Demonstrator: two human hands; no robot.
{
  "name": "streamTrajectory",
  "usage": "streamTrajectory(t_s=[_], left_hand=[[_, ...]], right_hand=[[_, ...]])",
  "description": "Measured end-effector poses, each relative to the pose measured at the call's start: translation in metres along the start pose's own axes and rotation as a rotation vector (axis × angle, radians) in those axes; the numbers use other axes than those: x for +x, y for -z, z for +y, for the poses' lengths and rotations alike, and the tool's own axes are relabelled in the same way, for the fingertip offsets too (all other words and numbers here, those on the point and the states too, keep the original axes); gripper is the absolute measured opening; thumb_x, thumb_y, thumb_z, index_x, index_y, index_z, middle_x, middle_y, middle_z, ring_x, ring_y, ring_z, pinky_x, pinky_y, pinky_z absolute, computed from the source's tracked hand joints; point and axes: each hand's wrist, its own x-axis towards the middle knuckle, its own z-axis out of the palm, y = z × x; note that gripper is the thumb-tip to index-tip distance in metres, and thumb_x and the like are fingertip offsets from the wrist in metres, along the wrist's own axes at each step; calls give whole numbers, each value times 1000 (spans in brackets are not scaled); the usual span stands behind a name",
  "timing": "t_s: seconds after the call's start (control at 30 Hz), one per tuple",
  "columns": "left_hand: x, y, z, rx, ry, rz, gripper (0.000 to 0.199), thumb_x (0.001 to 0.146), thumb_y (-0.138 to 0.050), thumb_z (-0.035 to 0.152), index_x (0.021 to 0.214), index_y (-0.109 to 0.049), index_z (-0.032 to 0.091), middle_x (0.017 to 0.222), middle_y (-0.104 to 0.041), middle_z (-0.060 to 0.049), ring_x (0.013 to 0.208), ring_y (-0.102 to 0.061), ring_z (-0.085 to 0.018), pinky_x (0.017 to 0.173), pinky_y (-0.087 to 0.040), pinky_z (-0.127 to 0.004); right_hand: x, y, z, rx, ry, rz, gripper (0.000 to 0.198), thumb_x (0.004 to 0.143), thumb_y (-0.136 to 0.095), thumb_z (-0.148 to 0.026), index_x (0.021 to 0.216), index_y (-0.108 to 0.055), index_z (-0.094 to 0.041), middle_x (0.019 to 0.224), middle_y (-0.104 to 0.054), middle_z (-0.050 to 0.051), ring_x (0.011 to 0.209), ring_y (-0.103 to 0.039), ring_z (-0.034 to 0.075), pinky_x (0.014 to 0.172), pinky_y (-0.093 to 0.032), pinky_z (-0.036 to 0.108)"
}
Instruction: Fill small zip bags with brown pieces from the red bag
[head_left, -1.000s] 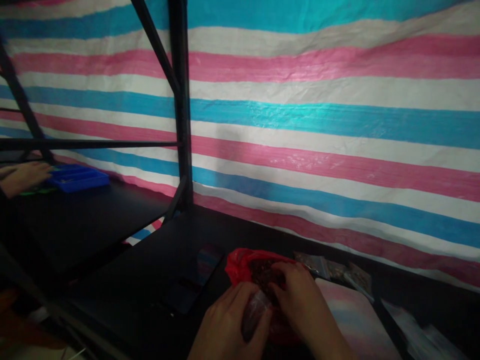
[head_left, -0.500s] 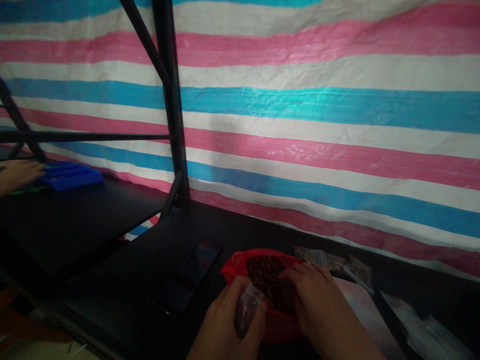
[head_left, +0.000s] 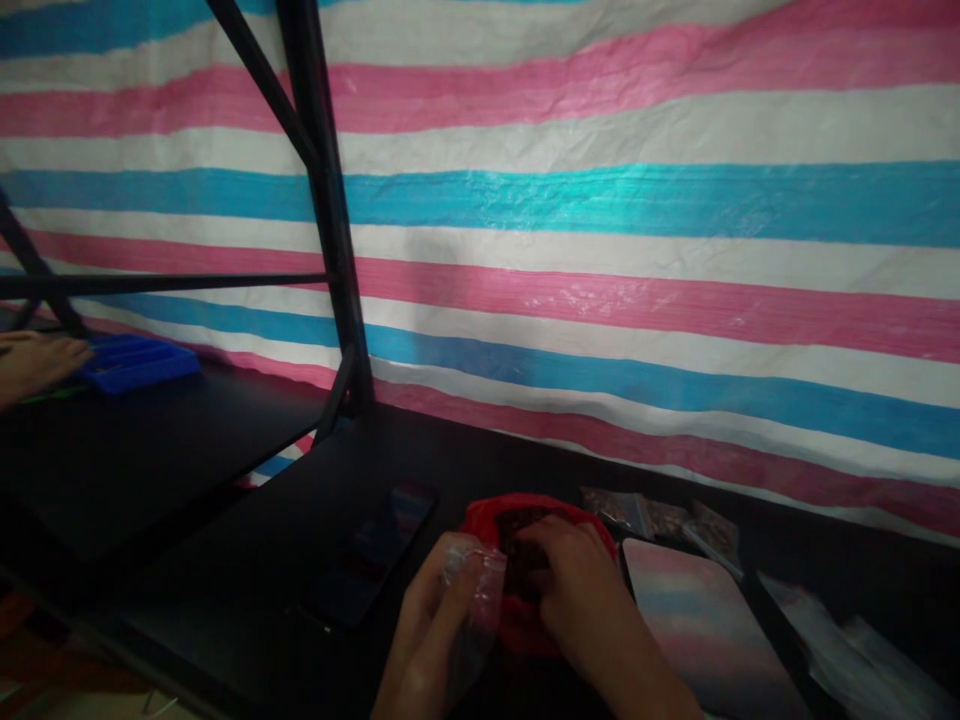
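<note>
My left hand (head_left: 424,630) is closed on a small clear zip bag (head_left: 486,595), its opening near the red edge of a larger bag. That red plastic bag (head_left: 480,512) lies open on the black table and holds many small, dark brown, bean-like pieces (head_left: 517,522); their exact kind is too dim to tell. My right hand (head_left: 589,590) reaches into the red bag with bent fingers among the pieces. The fingertips are hidden, so what they grip cannot be made out.
A phone (head_left: 375,550) lies left of the red bag. On the right are a pale, shiny flat panel (head_left: 705,610), several filled small bags (head_left: 622,508) and clear empty bags (head_left: 840,630). Another person's hand (head_left: 37,365) is by a blue tray (head_left: 139,362). A black post (head_left: 326,200) stands behind.
My right hand has moved left and deeper over the brown pieces. The small bag in my left hand has turned and now shows more of its clear side.
</note>
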Motion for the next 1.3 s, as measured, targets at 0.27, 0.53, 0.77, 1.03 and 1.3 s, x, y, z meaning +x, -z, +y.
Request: streamTrajectory(t_s=[0.27, 0.53, 0.77, 1.03, 1.3], left_hand=[[-4, 7, 11, 362, -110, 50, 44, 85, -75, 63, 99, -75, 22, 93, -75, -5, 87, -70, -24, 80, -56, -31], [-4, 10, -2, 759, -356, 131, 31, 90, -70, 50, 112, -74, 29, 122, -64, -10, 117, -66, -32, 106, -54, -52], [-4, 1, -23, 817, -276, 171, 44, 86, -71, 38, 129, -71, 28, 134, -53, -15, 130, -54, -38, 110, -50, -62], [-6, -23, -24, 860, -255, 162, 43, 83, -67, 34, 124, -70, 21, 129, -55, -18, 124, -52, -40, 106, -51, -62], [-16, -40, -15, 721, -370, 330, 40, 93, -58, 38, 130, -63, 24, 131, -49, -14, 128, -51, -35, 110, -49, -59]], right_hand=[[9, -6, 11, 497, -52, -5, 47, 78, -61, -3, 117, -79, -21, 118, -81, 7, 115, -74, 25, 106, -50, 37], [-4, 34, 9, 645, 30, 75, 42, 83, -61, -10, 121, -71, -24, 126, -77, 5, 120, -70, 21, 113, -48, 38], [-23, 43, -7, 392, 210, 3, 56, 82, -52, 1, 121, -76, -31, 135, -70, 2, 124, -68, 19, 109, -51, 33], [-26, 41, -13, 142, 449, 52, 70, 75, -44, 8, 129, -73, -25, 135, -72, 6, 129, -65, 22, 112, -53, 37], [-24, 57, -10, 209, 386, 196, 51, 93, -43, -1, 125, -73, -27, 135, -72, 5, 122, -70, 16, 106, -54, 29]])
